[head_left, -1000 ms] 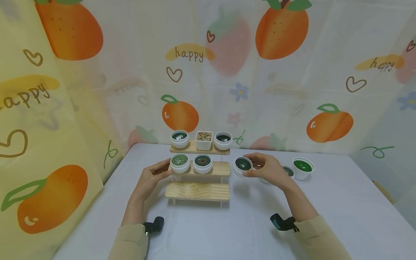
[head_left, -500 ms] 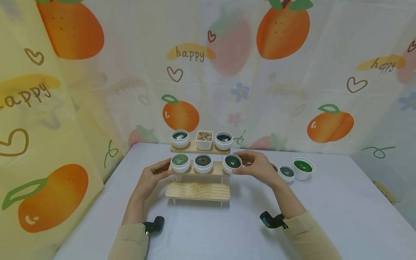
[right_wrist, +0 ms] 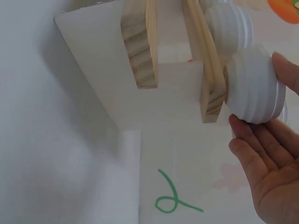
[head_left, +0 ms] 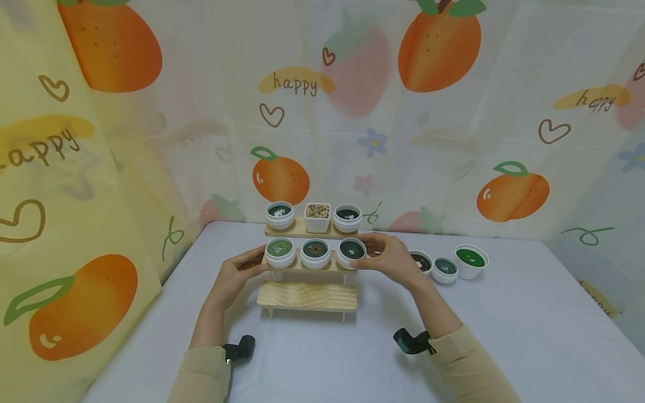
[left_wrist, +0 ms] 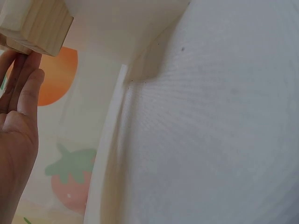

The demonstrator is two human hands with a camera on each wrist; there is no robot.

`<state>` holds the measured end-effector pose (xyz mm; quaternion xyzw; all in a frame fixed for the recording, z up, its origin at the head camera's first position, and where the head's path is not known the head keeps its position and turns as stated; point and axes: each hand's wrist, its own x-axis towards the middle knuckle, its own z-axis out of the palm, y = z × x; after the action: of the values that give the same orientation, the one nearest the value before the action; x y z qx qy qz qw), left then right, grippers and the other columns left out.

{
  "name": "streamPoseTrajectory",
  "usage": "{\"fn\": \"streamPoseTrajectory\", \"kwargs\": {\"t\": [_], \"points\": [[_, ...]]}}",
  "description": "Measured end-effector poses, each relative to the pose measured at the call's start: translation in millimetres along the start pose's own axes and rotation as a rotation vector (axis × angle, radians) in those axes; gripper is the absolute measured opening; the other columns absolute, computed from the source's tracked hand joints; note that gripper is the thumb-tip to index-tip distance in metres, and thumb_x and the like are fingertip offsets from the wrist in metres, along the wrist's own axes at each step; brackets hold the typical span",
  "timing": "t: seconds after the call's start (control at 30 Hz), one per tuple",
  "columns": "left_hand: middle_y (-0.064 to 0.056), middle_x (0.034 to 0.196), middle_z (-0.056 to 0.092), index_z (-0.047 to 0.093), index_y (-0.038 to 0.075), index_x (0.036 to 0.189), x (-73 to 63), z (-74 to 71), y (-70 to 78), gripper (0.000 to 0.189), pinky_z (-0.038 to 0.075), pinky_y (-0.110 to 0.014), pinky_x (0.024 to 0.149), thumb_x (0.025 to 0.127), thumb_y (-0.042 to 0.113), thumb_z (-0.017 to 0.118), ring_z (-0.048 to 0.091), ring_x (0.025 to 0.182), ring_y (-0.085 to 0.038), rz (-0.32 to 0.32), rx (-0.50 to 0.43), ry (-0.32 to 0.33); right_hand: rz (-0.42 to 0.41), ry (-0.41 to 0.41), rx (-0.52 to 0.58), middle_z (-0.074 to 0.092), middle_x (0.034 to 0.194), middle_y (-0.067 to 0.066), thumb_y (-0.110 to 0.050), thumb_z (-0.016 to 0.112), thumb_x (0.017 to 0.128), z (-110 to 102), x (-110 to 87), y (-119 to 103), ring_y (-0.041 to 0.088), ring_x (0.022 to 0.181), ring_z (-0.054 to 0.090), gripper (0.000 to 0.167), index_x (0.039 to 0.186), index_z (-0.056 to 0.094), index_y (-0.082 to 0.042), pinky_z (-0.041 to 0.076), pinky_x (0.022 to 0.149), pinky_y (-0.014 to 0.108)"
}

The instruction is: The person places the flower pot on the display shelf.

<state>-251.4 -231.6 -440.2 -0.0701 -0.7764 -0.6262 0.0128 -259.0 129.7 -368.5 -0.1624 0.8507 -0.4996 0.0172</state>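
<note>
My right hand (head_left: 388,258) holds a small white ribbed bowl (head_left: 351,253) with dark green contents, thumb in front and fingers behind. The bowl's base is against the right end of the middle wooden shelf (head_left: 333,268). In the right wrist view, fingertips lie along the side of that white bowl (right_wrist: 250,88). At the shelf's left end, my left hand (head_left: 234,280) touches the wood with nearly straight fingers, also seen in the left wrist view. Two more white bowls, one with speckled green contents (head_left: 280,252) and one with a brown-centred surface (head_left: 316,253), share this shelf.
The top shelf (head_left: 298,228) bears two round bowls and a square cup of nut-like bits (head_left: 317,217). A bare lower shelf (head_left: 307,296) stands in front. Right of my right hand are two small bowls (head_left: 445,270) and a larger bright-green one (head_left: 471,261). A patterned cloth hangs behind.
My right hand has moved left with the dark green bowl, from beside the stand to the right end of the middle shelf. My left hand has stayed at the shelf's left end.
</note>
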Motion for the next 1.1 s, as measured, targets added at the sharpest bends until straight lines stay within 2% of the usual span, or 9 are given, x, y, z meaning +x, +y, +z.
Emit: {"fn": "streamPoseTrajectory", "kwargs": {"t": [0.2, 0.73, 1.1], "points": [[-0.019, 0.147, 0.053, 0.052, 0.006, 0.142, -0.4, -0.4, -0.3, 0.057, 0.046, -0.007, 0.093, 0.09, 0.02, 0.071, 0.059, 0.109, 0.012, -0.001, 0.012, 0.0, -0.011, 0.007, -0.005, 0.073, 0.115, 0.009, -0.026, 0.086, 0.073, 4.4, 1.6, -0.7, 0.02, 0.102, 0.066, 0.055, 0.122, 0.068, -0.012, 0.054, 0.096, 0.04], [-0.018, 0.145, 0.055, 0.054, 0.007, 0.141, 0.9, -0.5, -1.0, 0.057, 0.046, -0.008, 0.093, 0.09, 0.02, 0.072, 0.059, 0.109, 0.011, 0.007, 0.016, 0.002, 0.011, 0.012, -0.012, 0.072, 0.12, 0.007, -0.029, 0.085, 0.074, 8.7, 2.4, 0.1, 0.021, 0.106, 0.067, 0.054, 0.123, 0.068, -0.016, 0.054, 0.094, 0.038], [-0.018, 0.146, 0.054, 0.053, 0.006, 0.142, 0.6, -0.4, -0.9, 0.057, 0.046, -0.008, 0.094, 0.09, 0.02, 0.072, 0.059, 0.108, 0.012, 0.005, 0.018, 0.004, 0.037, 0.016, -0.001, 0.071, 0.123, 0.008, -0.03, 0.085, 0.074, 10.3, 1.4, 0.2, 0.024, 0.11, 0.066, 0.057, 0.126, 0.067, -0.015, 0.054, 0.097, 0.042]]}}
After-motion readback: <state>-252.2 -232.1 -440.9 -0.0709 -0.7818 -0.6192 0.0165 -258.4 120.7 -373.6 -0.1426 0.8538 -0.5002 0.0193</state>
